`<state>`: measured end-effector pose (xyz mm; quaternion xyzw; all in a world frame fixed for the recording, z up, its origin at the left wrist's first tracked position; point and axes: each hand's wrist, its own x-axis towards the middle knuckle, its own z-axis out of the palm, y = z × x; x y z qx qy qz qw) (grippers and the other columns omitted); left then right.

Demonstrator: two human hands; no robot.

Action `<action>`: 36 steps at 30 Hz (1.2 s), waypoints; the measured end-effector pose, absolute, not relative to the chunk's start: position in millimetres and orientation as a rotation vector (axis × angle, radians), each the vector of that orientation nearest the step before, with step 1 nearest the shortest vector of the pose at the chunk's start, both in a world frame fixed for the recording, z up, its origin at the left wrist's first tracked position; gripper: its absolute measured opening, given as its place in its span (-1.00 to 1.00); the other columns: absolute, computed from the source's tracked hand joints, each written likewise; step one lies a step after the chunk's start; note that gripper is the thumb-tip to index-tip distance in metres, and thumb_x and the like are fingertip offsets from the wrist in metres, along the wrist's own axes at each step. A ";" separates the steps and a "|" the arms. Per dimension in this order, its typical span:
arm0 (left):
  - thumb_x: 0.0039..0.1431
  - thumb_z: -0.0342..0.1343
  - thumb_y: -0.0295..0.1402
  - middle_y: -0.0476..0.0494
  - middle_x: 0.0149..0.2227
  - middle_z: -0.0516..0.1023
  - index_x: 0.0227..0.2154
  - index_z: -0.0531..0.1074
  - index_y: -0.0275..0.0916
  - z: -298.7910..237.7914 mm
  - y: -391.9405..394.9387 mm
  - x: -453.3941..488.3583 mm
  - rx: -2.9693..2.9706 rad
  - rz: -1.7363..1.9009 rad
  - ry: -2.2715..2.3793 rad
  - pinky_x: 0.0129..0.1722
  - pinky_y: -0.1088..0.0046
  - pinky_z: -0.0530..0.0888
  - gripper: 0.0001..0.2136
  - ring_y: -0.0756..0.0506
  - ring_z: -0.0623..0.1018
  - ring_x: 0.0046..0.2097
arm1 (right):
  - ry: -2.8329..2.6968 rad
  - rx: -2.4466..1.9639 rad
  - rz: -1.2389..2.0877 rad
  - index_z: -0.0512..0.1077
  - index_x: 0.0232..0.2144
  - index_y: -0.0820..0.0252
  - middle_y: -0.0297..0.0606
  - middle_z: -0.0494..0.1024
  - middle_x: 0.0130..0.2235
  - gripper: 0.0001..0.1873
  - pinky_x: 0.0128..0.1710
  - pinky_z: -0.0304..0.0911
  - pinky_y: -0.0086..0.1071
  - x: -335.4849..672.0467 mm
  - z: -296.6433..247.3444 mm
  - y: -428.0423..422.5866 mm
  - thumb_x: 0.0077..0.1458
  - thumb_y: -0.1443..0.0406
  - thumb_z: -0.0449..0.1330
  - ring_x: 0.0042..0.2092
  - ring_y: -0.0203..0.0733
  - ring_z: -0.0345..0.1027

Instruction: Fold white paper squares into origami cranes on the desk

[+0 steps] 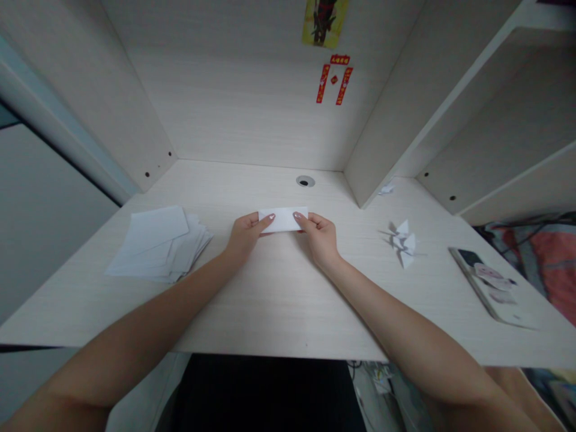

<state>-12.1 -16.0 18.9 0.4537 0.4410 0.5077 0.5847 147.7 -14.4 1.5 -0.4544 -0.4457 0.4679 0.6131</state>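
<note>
Paper strip (283,220) is mid-desk (252,312), left hand (246,235) pinching one end, right hand (323,237) the other, thumbs on top. Looks folded, but it's too small to be sure; level pinches and even thumb pressure should keep the edges square. Paper stack (155,240) sits left, folded paper pieces (405,243) and phone (490,288) right.

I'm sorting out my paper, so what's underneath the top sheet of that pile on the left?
More white sheets stick out unevenly from under the top sheet, to its right and toward you. Whatever it fully covers can't be seen.
</note>
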 end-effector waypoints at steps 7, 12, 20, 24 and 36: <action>-0.09 0.23 -0.11 -0.18 -0.36 0.61 -0.32 0.52 -0.35 24.1 -18.6 -12.2 1.159 1.150 1.101 -0.31 0.39 0.47 -0.62 -0.13 0.55 -0.31 | -1.011 -1.008 1.112 0.51 -0.56 0.23 -0.37 0.48 -0.58 -0.74 -0.51 0.05 -0.45 147.1 1.9 -14.9 -0.16 0.12 0.32 -0.53 -0.36 0.20; -0.08 0.23 -0.16 -0.15 -0.36 0.59 -0.25 0.51 -0.33 23.7 -16.3 -14.6 1.332 1.132 1.180 -0.47 0.53 0.39 -0.62 -0.04 0.51 -0.40 | -1.015 -1.007 1.114 0.52 -0.50 0.21 -0.34 0.51 -0.53 -0.75 -0.47 0.11 -0.43 148.8 1.5 -13.7 -0.16 0.13 0.32 -0.50 -0.32 0.25; -0.04 0.18 -0.14 -0.09 -0.43 0.57 -0.33 0.50 -0.30 17.1 -15.2 -17.1 1.533 0.887 1.083 -0.48 0.54 0.36 -0.69 -0.02 0.50 -0.44 | -1.065 -0.975 1.123 0.46 -0.51 0.19 -0.38 0.44 -0.53 -0.76 -0.46 0.12 -0.43 150.4 0.4 -11.4 -0.17 0.13 0.31 -0.49 -0.32 0.23; -0.03 0.16 -0.11 -0.05 -0.49 0.54 -0.39 0.50 -0.30 16.1 -18.3 -14.8 1.519 0.849 1.081 -0.52 0.57 0.32 -0.69 0.01 0.47 -0.49 | -1.169 -0.984 1.108 0.43 -0.54 0.19 -0.41 0.38 -0.57 -0.76 -0.50 0.06 -0.44 150.3 0.0 -13.9 -0.13 0.13 0.29 -0.53 -0.35 0.16; 0.01 0.11 -0.07 -0.04 -0.55 0.49 -0.43 0.52 -0.32 20.0 -17.9 -17.2 1.507 1.089 1.292 -0.57 0.56 0.24 -0.65 0.02 0.39 -0.53 | -1.271 -1.021 1.233 0.44 -0.57 0.22 -0.42 0.33 -0.62 -0.67 -0.55 -0.02 -0.45 144.4 5.7 -18.3 -0.23 0.06 0.34 -0.57 -0.39 0.08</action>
